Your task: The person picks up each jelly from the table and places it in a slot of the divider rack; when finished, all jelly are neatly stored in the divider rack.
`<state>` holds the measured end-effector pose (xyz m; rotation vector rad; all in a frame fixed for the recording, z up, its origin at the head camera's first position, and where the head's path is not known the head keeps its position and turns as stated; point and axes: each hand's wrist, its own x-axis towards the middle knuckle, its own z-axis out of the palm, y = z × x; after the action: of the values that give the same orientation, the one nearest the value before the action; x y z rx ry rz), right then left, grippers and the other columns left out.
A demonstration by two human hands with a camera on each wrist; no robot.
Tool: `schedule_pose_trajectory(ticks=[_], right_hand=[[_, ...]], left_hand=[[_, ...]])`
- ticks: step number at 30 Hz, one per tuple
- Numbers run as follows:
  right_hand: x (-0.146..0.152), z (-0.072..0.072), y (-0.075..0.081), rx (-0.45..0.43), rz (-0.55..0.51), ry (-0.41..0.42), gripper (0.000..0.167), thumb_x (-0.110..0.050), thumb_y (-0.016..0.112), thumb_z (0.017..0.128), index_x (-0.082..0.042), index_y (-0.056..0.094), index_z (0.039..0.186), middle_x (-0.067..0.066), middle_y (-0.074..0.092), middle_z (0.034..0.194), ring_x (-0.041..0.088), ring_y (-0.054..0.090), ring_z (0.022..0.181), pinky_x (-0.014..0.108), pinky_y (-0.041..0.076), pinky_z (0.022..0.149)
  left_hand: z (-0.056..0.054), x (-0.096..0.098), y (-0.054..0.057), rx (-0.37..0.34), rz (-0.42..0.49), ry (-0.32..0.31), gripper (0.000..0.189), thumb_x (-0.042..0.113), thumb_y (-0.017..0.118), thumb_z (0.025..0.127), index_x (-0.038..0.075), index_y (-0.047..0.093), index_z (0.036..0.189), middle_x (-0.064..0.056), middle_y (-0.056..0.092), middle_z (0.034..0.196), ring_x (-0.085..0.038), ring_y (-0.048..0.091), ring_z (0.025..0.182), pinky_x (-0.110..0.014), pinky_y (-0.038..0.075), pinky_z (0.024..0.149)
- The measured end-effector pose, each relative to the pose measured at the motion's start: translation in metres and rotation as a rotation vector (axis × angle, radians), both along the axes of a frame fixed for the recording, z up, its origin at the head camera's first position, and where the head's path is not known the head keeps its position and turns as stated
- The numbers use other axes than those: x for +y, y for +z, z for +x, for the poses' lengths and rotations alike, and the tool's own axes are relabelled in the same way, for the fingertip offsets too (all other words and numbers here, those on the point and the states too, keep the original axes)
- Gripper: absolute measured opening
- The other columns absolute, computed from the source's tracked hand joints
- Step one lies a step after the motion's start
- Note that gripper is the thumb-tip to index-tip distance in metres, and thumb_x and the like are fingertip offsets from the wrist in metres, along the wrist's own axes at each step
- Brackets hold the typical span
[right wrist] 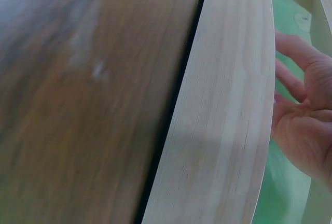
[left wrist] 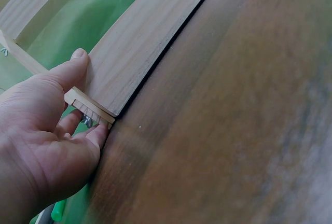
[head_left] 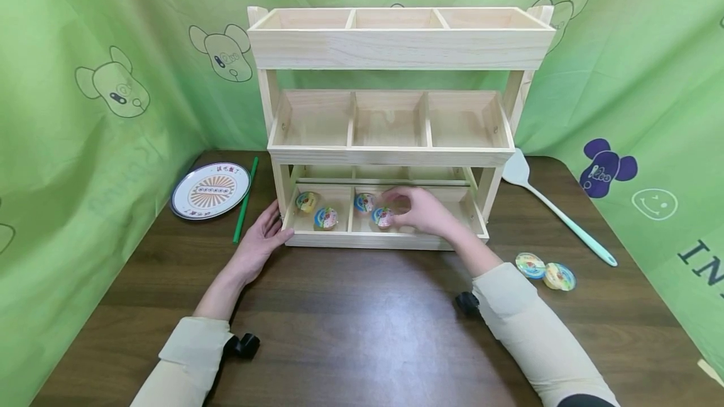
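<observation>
A three-tier wooden rack (head_left: pixel 390 156) stands on the table. My left hand (head_left: pixel 261 240) grips the left front corner of its bottom bin, and in the left wrist view the thumb lies at the rim with fingers bent behind the side. My right hand (head_left: pixel 421 209) reaches into the bottom middle compartment, finger and thumb round a small jelly cup (head_left: pixel 383 217). Another jelly cup (head_left: pixel 364 202) sits just behind it. In the left compartment lie two more, a yellow jelly cup (head_left: pixel 307 201) and a pink-topped jelly cup (head_left: pixel 325 218). The bin's front board (right wrist: pixel 223 105) hides the right fingertips in the right wrist view.
Left of the rack are a round patterned plate (head_left: pixel 211 191) and a green stick (head_left: pixel 246 200). On the right lie a pale spatula (head_left: pixel 560 209) and two jelly cups (head_left: pixel 559 276) side by side. A green printed curtain (head_left: pixel 130 30) hangs behind.
</observation>
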<state>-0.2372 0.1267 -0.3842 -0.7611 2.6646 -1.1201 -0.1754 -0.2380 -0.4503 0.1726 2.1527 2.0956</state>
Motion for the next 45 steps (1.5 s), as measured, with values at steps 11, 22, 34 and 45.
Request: schedule_pose_trajectory(ticks=[11, 22, 34, 45], right_hand=[[0.039, 0.009, 0.003, 0.023, -0.204, -0.073, 0.041, -0.007, 0.079, 0.087, 0.004, 0.066, 0.124, 0.020, 0.068, 0.123, 0.036, 0.063, 0.116, 0.049, 0.051, 0.099], [0.076, 0.026, 0.006, 0.001, -0.193, -0.101, 0.039, -0.009, 0.079, 0.089, 0.002, 0.067, 0.124, 0.020, 0.068, 0.122, 0.030, 0.064, 0.116, 0.027, 0.055, 0.089], [0.115, 0.046, 0.008, -0.008, -0.146, -0.143, 0.036, -0.012, 0.078, 0.090, 0.002, 0.067, 0.122, 0.021, 0.068, 0.119, 0.033, 0.065, 0.114, 0.021, 0.055, 0.083], [0.152, 0.062, 0.014, 0.026, -0.055, -0.155, 0.035, -0.018, 0.078, 0.091, -0.001, 0.069, 0.121, 0.015, 0.072, 0.115, 0.027, 0.067, 0.108, 0.017, 0.052, 0.085]], left_hand=[[0.001, 0.001, 0.000, 0.005, -0.006, -0.001, 0.080, 0.006, 0.059, 0.103, 0.010, 0.007, 0.164, -0.010, 0.008, 0.168, -0.030, 0.014, 0.152, -0.037, 0.027, 0.118], [0.002, 0.001, -0.001, 0.009, -0.012, -0.005, 0.081, 0.008, 0.060, 0.102, 0.010, 0.008, 0.164, -0.010, 0.007, 0.168, -0.030, 0.014, 0.152, -0.034, 0.029, 0.116], [0.003, 0.000, 0.000, 0.004, -0.025, -0.004, 0.081, 0.011, 0.061, 0.102, 0.014, 0.009, 0.164, -0.008, 0.009, 0.169, -0.029, 0.014, 0.152, -0.038, 0.027, 0.118], [0.002, 0.000, 0.000, 0.008, -0.023, -0.008, 0.081, 0.009, 0.061, 0.102, 0.013, 0.008, 0.164, -0.009, 0.008, 0.169, -0.030, 0.013, 0.152, -0.042, 0.023, 0.119]])
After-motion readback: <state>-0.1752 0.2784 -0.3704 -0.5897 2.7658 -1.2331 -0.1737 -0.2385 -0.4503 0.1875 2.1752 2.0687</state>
